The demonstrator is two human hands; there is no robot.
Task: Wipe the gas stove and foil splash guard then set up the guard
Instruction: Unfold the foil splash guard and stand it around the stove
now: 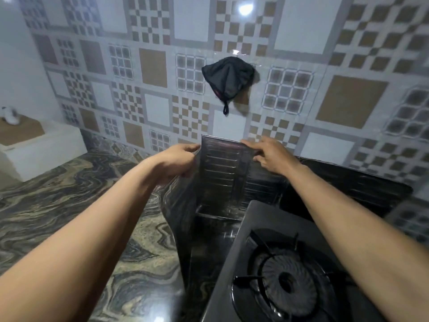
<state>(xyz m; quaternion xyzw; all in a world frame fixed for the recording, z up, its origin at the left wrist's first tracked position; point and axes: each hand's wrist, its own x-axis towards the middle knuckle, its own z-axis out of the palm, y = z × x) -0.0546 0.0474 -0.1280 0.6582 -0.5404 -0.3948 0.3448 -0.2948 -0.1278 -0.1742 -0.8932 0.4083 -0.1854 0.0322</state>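
While the guard (222, 177) is held upright at the far-left corner of the stove (232, 263), setting-up appears in hand. The left hand (178, 159) pinches its left top edge; the right hand (271, 156) holds the top edge nearer the stove. Next, likely: spread the panels, seat them steady.

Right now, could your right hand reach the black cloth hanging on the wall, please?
Probably yes: the black cloth hangs above the right hand with nothing between, but that hand holds the splash guard and must let go first.
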